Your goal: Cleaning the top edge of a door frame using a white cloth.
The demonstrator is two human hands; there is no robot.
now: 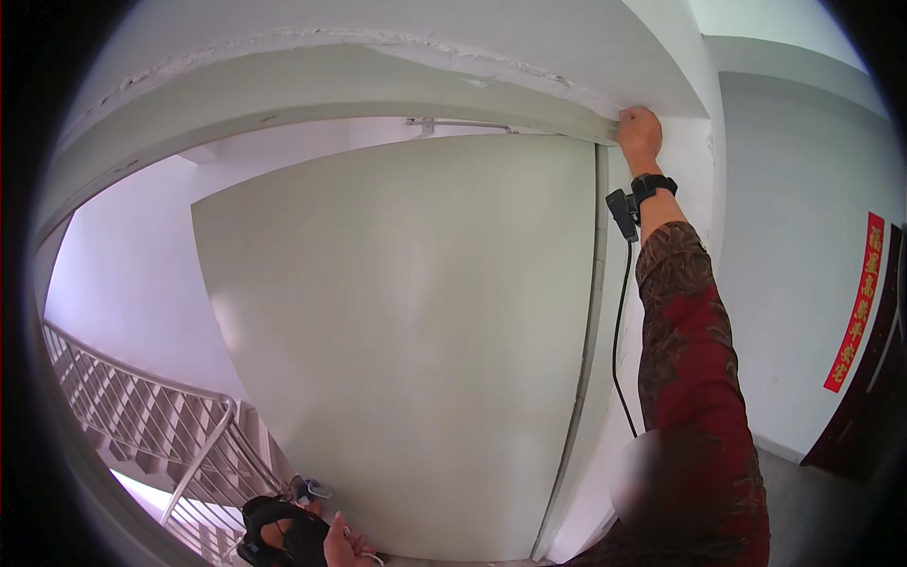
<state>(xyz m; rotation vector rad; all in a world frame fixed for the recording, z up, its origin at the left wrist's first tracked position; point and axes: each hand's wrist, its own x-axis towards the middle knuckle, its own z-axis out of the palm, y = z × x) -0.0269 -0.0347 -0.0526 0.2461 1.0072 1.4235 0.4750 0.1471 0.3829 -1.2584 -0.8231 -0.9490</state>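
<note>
My right hand is raised with curled fingers against the right upper corner of a pale grey-green door frame. Whether it holds something is hidden. A black strap with a small device and a cable is on its wrist. Below the lintel, a large pale door leaf stands at an angle to the frame. At the bottom edge, my left hand is partly cut off, with its thumb up and a thin white thing by its fingers. A black object lies beside it, hard to make out.
A metal stair railing and steps are at the lower left. Above the door leaf is a metal door-closer arm. Rough plaster edges the lintel. On the right, a red banner with writing hangs beside a dark door.
</note>
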